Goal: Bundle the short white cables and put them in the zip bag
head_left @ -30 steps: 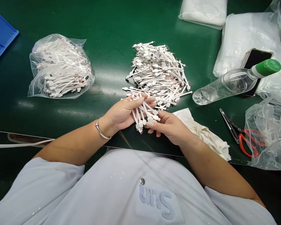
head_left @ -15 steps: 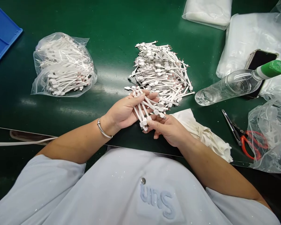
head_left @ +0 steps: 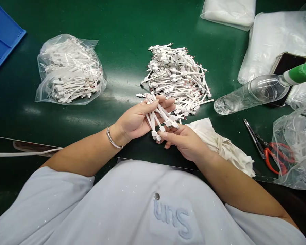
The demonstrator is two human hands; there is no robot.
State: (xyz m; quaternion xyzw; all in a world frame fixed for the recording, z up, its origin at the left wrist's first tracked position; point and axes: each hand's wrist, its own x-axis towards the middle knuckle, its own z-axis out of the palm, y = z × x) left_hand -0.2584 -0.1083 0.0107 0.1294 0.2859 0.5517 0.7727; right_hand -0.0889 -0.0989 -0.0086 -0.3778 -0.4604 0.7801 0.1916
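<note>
Several short white cables [head_left: 156,117] with plug ends lie fanned out in my left hand [head_left: 136,119], its thumb pressed over them and its fingers underneath. Their lower ends point toward me. My right hand [head_left: 185,140] pinches one connector at the lower end of the bunch between thumb and fingers. Just beyond both hands lies a loose pile of the same white cables [head_left: 177,76], with reddish wire tips showing. To the left, a clear plastic bag [head_left: 71,69] holds many more of these cables.
A clear bottle [head_left: 252,93] with a green cap leans over a phone [head_left: 289,64] on the right, near stacked plastic bags [head_left: 272,41]. Closer are a white cloth [head_left: 219,144], red-handled scissors [head_left: 272,158] and a crumpled bag [head_left: 299,146]. A blue tray [head_left: 5,37] sits far left.
The cable ends have spread apart slightly between my hands, and my right fingers have shifted a little at the connectors. The whole view has moved slightly.
</note>
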